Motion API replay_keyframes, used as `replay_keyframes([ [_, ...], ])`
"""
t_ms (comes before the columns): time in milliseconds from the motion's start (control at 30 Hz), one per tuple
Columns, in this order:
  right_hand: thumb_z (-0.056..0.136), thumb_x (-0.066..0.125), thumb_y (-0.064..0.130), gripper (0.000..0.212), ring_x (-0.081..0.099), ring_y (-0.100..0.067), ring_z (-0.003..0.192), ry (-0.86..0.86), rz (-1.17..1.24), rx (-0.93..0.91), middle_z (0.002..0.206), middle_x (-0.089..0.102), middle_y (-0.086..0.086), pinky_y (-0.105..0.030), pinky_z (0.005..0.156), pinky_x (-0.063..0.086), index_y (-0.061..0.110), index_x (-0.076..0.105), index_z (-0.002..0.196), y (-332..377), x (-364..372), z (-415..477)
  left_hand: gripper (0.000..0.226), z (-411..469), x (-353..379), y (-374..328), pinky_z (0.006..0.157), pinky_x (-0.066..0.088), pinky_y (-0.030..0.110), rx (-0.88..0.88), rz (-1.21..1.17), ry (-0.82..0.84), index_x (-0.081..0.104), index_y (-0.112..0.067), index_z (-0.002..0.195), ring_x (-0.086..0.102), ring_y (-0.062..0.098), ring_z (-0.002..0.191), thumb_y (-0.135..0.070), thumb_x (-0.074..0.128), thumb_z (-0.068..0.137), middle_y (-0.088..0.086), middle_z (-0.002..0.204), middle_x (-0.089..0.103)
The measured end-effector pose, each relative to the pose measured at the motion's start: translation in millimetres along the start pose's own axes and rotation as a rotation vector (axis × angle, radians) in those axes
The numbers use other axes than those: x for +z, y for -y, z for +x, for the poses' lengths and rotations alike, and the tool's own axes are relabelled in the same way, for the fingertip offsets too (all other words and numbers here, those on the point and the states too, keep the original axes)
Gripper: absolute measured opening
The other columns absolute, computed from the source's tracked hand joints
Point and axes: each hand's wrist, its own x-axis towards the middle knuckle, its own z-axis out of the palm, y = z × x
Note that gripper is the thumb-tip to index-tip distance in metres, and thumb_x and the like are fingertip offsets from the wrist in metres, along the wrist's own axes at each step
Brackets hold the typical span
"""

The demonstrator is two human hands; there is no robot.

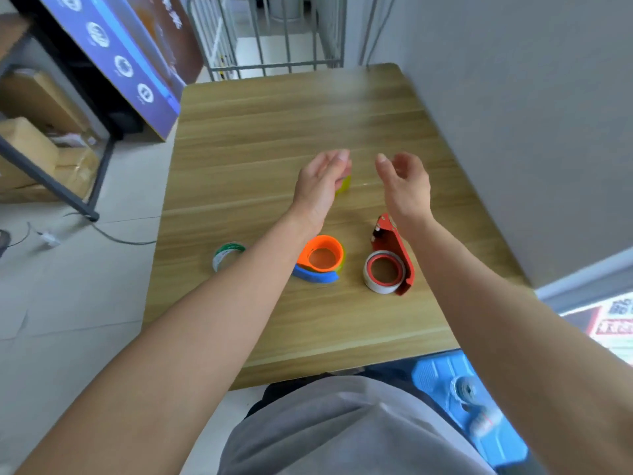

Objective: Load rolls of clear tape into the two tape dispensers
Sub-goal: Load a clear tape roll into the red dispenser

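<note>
Leftmost on the desk (274, 138) lay a clear tape roll (226, 257) with green print, partly hidden behind the left forearm. Next, an orange-and-blue dispenser (320, 264), then a red dispenser (394, 255) carrying a white roll (383, 271). Beyond these hovered the left hand (320, 185) and right hand (406, 186), both slack, holding nothing. A yellowish object (344, 186) peeked from behind the left hand, unidentifiable.

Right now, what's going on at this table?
A person holds both hands over a wooden table, left hand and right hand open, holding nothing. A yellowish roll peeks out behind the left hand. Nearer lie a loose tape roll, an orange and blue dispenser and a red dispenser with a roll seated in it.
</note>
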Motion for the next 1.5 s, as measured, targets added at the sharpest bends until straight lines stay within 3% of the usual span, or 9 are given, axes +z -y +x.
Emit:
replay_keyframes([
  [67,0.089,0.057,0.040,0.056,0.049,-0.021,0.123,0.004,-0.062,0.092,0.133,0.053,-0.008,-0.033,0.105,0.039,0.005,0.046,0.131,-26.0,-7.2,-3.8,0.014,-1.3,5.4,16.7,0.097,0.041,0.031,-0.045,0.050,0.067,0.058,-0.014,0.101,0.058,0.020,0.102,-0.021,0.048,0.094,0.008,0.103,0.060],
  [300,0.087,0.060,0.038,0.060,0.047,-0.025,0.127,0.020,-0.191,0.294,0.139,0.049,-0.009,-0.026,0.094,0.035,0.007,0.042,0.136,-92.1,-17.8,-16.3,0.014,-7.1,17.2,70.1,0.092,0.041,0.029,-0.148,0.172,0.189,0.057,-0.014,0.103,0.056,0.019,0.101,-0.018,0.047,0.094,0.007,0.103,0.059],
  [467,0.084,0.062,0.029,0.062,0.047,-0.031,0.124,0.070,-0.360,0.413,0.137,0.049,-0.014,-0.041,0.097,0.045,0.008,0.038,0.137,-119.9,-26.0,-17.6,0.014,-13.2,21.9,103.4,0.095,0.042,0.031,-0.203,0.260,0.248,0.057,-0.016,0.104,0.058,0.018,0.102,-0.018,0.047,0.095,0.005,0.107,0.059],
  [667,0.083,0.062,0.016,0.042,0.052,-0.016,0.053,0.174,-0.406,0.593,0.100,0.063,-0.016,-0.027,0.048,0.041,-0.001,0.049,0.119,-142.2,-31.1,-28.0,0.026,-14.5,25.6,133.7,0.099,0.044,0.031,-0.292,0.390,0.248,0.056,-0.009,0.118,0.056,0.022,0.114,-0.016,0.048,0.094,0.010,0.119,0.060],
  [933,0.088,0.051,0.005,0.016,0.045,-0.019,0.045,0.173,-0.476,0.642,0.056,0.047,-0.009,-0.027,0.039,0.035,-0.004,0.056,0.101,-147.7,-31.3,-20.2,0.027,-19.4,34.0,147.6,0.088,0.039,0.023,-0.323,0.507,0.238,0.057,-0.006,0.118,0.056,0.023,0.114,-0.009,0.050,0.093,0.015,0.124,0.060],
  [1067,0.087,0.045,-0.001,0.017,0.051,-0.026,0.053,0.123,-0.224,0.744,0.066,0.052,-0.012,-0.037,0.056,0.051,-0.003,0.056,0.099,-146.0,-35.7,-19.0,0.029,-21.2,43.6,139.0,0.089,0.039,0.018,-0.268,0.522,0.245,0.055,0.001,0.119,0.056,0.025,0.112,0.001,0.049,0.091,0.019,0.125,0.059],
  [1200,0.083,0.051,0.004,0.011,0.054,-0.026,0.060,0.103,0.051,0.747,0.072,0.054,-0.012,-0.035,0.056,0.049,0.000,0.054,0.092,-125.9,-42.3,-15.3,0.033,-16.8,54.0,117.2,0.094,0.041,0.026,-0.204,0.578,0.321,0.057,0.000,0.116,0.055,0.024,0.109,-0.003,0.062,0.083,0.016,0.118,0.060],
  [1333,0.072,0.066,0.011,0.007,0.056,-0.022,0.059,0.056,0.249,0.662,0.066,0.059,-0.006,-0.029,0.057,0.045,0.009,0.060,0.067,-95.5,-48.8,-2.4,0.037,-13.2,60.0,98.4,0.083,0.037,0.026,-0.109,0.758,0.415,0.062,-0.006,0.101,0.050,0.014,0.097,-0.015,0.078,0.069,0.002,0.104,0.055],
  [1500,0.072,0.064,0.014,0.018,0.064,-0.026,0.082,0.210,0.407,0.597,0.075,0.074,-0.004,-0.046,0.085,0.052,0.015,0.077,0.060,-68.7,-44.7,10.4,0.021,-0.1,59.6,79.5,0.064,0.031,0.030,0.068,0.854,0.377,0.053,-0.013,0.070,0.048,0.021,0.076,-0.005,0.072,0.068,0.006,0.083,0.053],
])
